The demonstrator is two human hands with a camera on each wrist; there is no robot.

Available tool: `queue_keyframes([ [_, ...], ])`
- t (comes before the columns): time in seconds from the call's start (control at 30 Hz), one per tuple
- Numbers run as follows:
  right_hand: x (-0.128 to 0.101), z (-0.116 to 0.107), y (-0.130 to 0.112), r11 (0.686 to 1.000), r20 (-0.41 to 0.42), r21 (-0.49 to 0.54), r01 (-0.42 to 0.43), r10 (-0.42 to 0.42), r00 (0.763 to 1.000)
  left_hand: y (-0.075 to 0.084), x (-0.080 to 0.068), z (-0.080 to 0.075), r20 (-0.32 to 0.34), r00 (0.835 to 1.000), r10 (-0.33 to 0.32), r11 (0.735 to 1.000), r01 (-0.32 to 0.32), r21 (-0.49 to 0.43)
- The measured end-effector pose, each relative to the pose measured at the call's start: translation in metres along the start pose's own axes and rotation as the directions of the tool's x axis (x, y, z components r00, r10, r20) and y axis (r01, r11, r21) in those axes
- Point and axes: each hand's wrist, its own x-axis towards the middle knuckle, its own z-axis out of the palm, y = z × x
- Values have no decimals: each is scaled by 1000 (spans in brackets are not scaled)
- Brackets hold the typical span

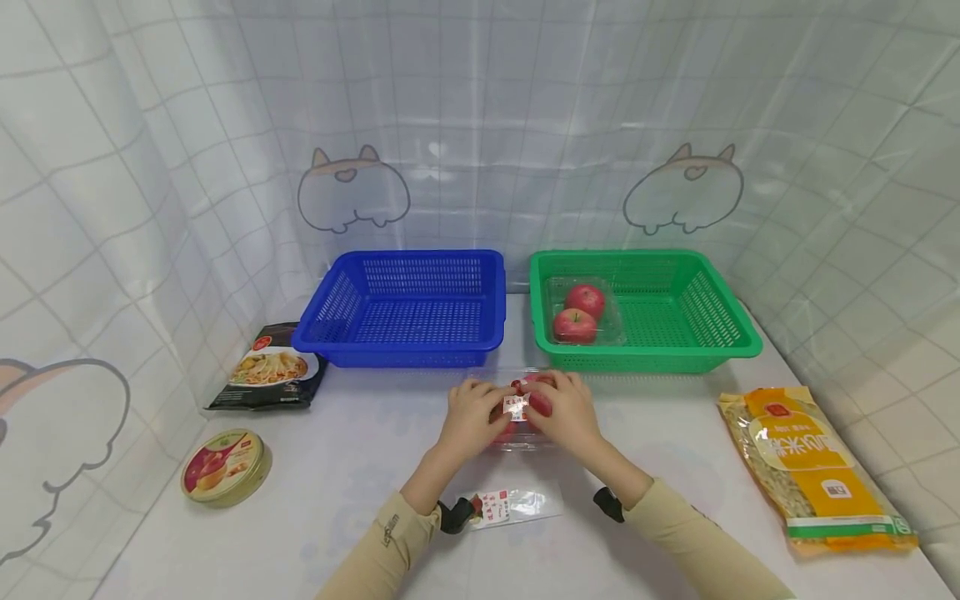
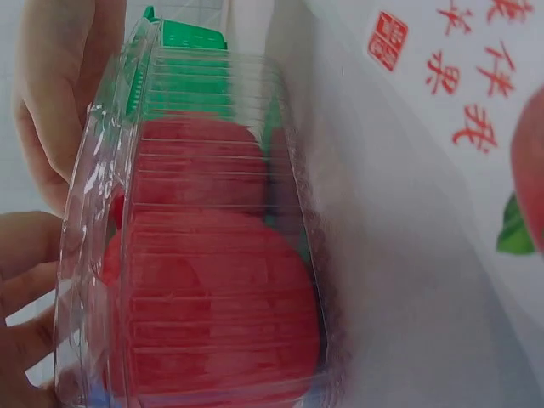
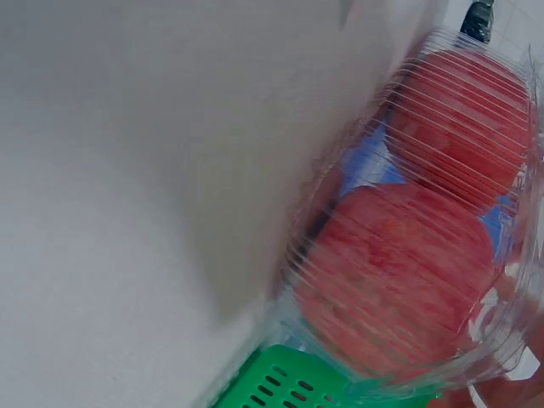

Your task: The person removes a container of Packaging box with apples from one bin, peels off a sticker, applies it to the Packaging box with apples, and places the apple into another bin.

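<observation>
Hands meet over a clear plastic box of red apples (image 1: 525, 410) on the white table (image 1: 360, 467), just in front of the blue basket (image 1: 405, 308) and green basket (image 1: 645, 308). Left hand (image 1: 471, 414) and right hand (image 1: 572, 414) each curl around one end (gripping both sides probably keeps the flimsy shell closed and level)

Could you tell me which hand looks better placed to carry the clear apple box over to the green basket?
Probably the right hand: both hands grip the clear apple box, but the green basket stands on the right, nearer it than the left hand.
</observation>
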Motion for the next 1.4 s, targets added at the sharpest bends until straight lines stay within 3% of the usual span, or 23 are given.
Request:
queue_keyframes([
  [0.37,-4,2,2,999,46,-39,-21,22,999,-2,-3,4,35,998,58,991,-61,122],
  [0.6,-6,3,3,998,64,-56,-35,39,997,-5,-1,4,54,998,-14,993,8,117],
  [0.8,-5,1,1,994,117,-97,-50,61,991,-8,4,3,133,989,-71,989,52,142],
  [1.07,-5,2,1,988,179,-142,-58,83,980,-10,9,5,207,973,-100,984,66,165],
  [1.4,-6,1,5,990,181,-130,-53,76,981,-15,6,5,211,970,-124,986,95,139],
])
